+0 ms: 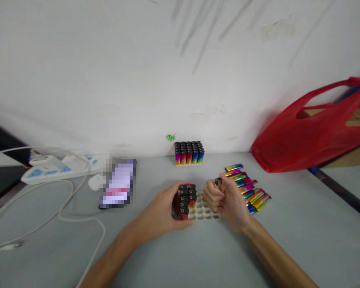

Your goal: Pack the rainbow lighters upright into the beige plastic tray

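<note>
- In the head view, the white tray (204, 210) is found on the grey table (168, 260), between the two hands; its left part is filled with standing lighters (184, 200), and bare pockets are seen at its right.
- By the left hand (164, 208), the left end of the tray is embraced: the thumb is laid along the near side, the forefinger around the far side, and the hand is curved rather wide.
- By the right hand (227, 200), the fingers are curled in, and a held lighter (217, 181) is pinched, of which only the black top is shown; how its body is tilted cannot be seen.
- Just beyond the right hand, loose lighters (248, 187) are spread flat in a heap; near the wall, a full block of lighters (189, 153) is stood upright.
- If the held lighter is brought down at a slant, a neighbour could probably be knocked, because the pockets are closely spaced.
- If the left hand is pressed too strongly, the white tray might be slid or the outer lighters tipped.
- If the right wrist is swung outward, the loose lighters could be scattered, since they are lying so close to it.
</note>
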`<control>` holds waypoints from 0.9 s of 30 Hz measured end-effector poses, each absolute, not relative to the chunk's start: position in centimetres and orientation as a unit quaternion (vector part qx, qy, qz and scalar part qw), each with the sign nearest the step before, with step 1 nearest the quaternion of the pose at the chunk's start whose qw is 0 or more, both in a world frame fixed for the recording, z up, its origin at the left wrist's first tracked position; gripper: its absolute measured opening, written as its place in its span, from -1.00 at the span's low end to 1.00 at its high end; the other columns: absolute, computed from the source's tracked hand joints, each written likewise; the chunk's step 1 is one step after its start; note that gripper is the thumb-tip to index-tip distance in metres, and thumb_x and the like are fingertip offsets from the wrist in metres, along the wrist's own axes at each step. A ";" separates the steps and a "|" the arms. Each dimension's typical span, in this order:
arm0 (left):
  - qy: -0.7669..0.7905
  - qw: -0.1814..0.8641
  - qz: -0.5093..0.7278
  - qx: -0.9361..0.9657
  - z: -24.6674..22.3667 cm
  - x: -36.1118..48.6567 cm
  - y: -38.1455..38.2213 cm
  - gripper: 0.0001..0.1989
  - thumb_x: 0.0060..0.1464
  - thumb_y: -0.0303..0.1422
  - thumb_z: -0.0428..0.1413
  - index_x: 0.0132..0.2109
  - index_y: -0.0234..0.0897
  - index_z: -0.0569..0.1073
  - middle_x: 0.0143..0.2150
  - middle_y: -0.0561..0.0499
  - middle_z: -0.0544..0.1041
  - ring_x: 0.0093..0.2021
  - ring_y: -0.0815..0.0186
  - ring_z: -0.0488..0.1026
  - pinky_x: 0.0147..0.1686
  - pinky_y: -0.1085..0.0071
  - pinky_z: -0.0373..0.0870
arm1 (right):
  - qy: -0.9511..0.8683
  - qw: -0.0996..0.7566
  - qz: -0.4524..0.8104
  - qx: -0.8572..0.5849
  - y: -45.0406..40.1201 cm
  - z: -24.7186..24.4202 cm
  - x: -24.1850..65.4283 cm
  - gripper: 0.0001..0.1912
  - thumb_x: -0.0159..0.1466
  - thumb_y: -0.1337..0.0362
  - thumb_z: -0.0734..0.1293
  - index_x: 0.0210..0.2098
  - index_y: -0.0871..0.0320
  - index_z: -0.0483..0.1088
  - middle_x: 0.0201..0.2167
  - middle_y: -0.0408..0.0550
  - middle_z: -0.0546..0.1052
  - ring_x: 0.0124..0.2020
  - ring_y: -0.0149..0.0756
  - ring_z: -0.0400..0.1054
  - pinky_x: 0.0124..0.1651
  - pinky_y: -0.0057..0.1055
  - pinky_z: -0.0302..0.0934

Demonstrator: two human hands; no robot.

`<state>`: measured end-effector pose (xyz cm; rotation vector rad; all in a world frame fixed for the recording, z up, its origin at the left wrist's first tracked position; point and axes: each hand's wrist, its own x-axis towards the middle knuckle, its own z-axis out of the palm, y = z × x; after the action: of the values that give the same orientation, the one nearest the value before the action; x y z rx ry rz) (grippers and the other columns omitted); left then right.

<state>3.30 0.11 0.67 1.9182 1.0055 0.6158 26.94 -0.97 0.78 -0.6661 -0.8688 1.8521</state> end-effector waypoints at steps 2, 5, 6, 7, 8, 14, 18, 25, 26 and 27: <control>0.402 0.428 0.248 0.771 0.8 3.3 0.1 -0.13 -0.04 -0.41 0.55 0.38 -0.08 0.41 0.22 -0.05 0.66 0.13 -0.01 0.67 0.21 0.12 0.59 | -0.354 0.477 0.759 -0.265 -0.9 0.6 27.1 -0.33 0.36 -0.25 0.40 -0.56 0.02 0.07 -0.61 -0.36 -0.07 -0.57 -0.42 -0.32 -0.56 -0.38 -0.36; 0.400 0.428 0.252 0.770 0.8 3.4 0.1 -0.15 -0.02 -0.39 0.54 0.38 -0.09 0.41 0.24 -0.07 0.65 0.15 -0.01 0.66 0.20 0.12 0.59 | -0.348 0.479 0.764 -0.256 -0.8 0.3 27.1 -0.35 0.35 -0.22 0.40 -0.57 0.02 0.06 -0.63 -0.37 -0.09 -0.60 -0.44 -0.33 -0.56 -0.37 -0.36; 0.399 0.429 0.253 0.769 0.8 3.4 0.1 -0.16 -0.01 -0.38 0.53 0.37 -0.09 0.41 0.23 -0.07 0.65 0.14 -0.01 0.66 0.18 0.13 0.60 | -0.346 0.477 0.766 -0.256 -0.8 0.3 27.1 -0.36 0.35 -0.21 0.40 -0.58 0.02 0.06 -0.64 -0.37 -0.09 -0.60 -0.44 -0.33 -0.56 -0.38 -0.37; 0.399 0.431 0.254 0.769 0.8 3.4 0.1 -0.17 -0.01 -0.38 0.53 0.37 -0.09 0.41 0.22 -0.06 0.66 0.13 0.00 0.66 0.16 0.15 0.60 | -0.345 0.475 0.767 -0.258 -0.8 0.2 27.1 -0.37 0.35 -0.20 0.39 -0.58 0.02 0.07 -0.64 -0.38 -0.09 -0.61 -0.45 -0.33 -0.57 -0.38 -0.36; 0.399 0.432 0.254 0.768 0.9 3.4 0.1 -0.16 -0.01 -0.38 0.53 0.37 -0.09 0.41 0.22 -0.05 0.66 0.13 0.00 0.66 0.14 0.16 0.61 | -0.345 0.473 0.767 -0.261 -0.8 0.2 27.1 -0.37 0.35 -0.19 0.39 -0.58 0.02 0.07 -0.64 -0.38 -0.09 -0.61 -0.45 -0.33 -0.57 -0.38 -0.36; 0.404 0.443 0.251 0.760 1.0 3.4 0.1 -0.16 -0.02 -0.39 0.53 0.37 -0.11 0.42 0.21 -0.07 0.67 0.12 -0.02 0.67 0.15 0.14 0.61 | -0.357 0.476 0.751 -0.287 -1.0 0.2 26.8 -0.40 0.32 -0.20 0.38 -0.57 0.00 0.09 -0.65 -0.38 -0.09 -0.62 -0.44 -0.32 -0.58 -0.38 -0.36; 0.404 0.443 0.252 0.760 1.0 3.5 0.0 -0.17 -0.02 -0.41 0.53 0.36 -0.10 0.42 0.20 -0.06 0.67 0.10 0.01 0.68 0.10 0.19 0.62 | -0.360 0.481 0.744 -0.293 -1.0 0.1 26.7 -0.38 0.35 -0.23 0.37 -0.56 0.01 0.07 -0.64 -0.38 -0.09 -0.61 -0.44 -0.33 -0.56 -0.36 -0.37; 0.406 0.437 0.245 0.765 1.0 3.5 0.1 -0.17 -0.01 -0.40 0.53 0.37 -0.10 0.42 0.20 -0.04 0.66 0.11 0.02 0.67 0.14 0.18 0.60 | -0.390 0.460 0.741 -0.296 -1.0 0.3 26.6 -0.35 0.39 -0.29 0.33 -0.55 0.01 0.06 -0.62 -0.37 -0.09 -0.60 -0.43 -0.33 -0.55 -0.35 -0.38; 0.407 0.436 0.243 0.765 1.0 3.4 0.0 -0.17 0.00 -0.39 0.53 0.37 -0.11 0.42 0.21 -0.05 0.66 0.12 0.01 0.67 0.15 0.17 0.60 | -0.395 0.459 0.738 -0.298 -1.1 0.4 26.6 -0.35 0.39 -0.29 0.32 -0.54 0.01 0.06 -0.61 -0.37 -0.09 -0.60 -0.43 -0.32 -0.55 -0.35 -0.38; 0.408 0.435 0.243 0.765 1.1 3.4 0.0 -0.17 0.00 -0.38 0.54 0.37 -0.11 0.42 0.21 -0.06 0.66 0.13 -0.01 0.67 0.15 0.17 0.60 | -0.400 0.458 0.735 -0.301 -1.1 0.4 26.6 -0.35 0.39 -0.30 0.31 -0.54 0.01 0.06 -0.61 -0.37 -0.08 -0.60 -0.43 -0.32 -0.54 -0.35 -0.37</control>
<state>3.44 0.04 1.05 1.9035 1.0158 0.6040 26.61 -1.09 0.38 -0.7407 -0.9850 1.8118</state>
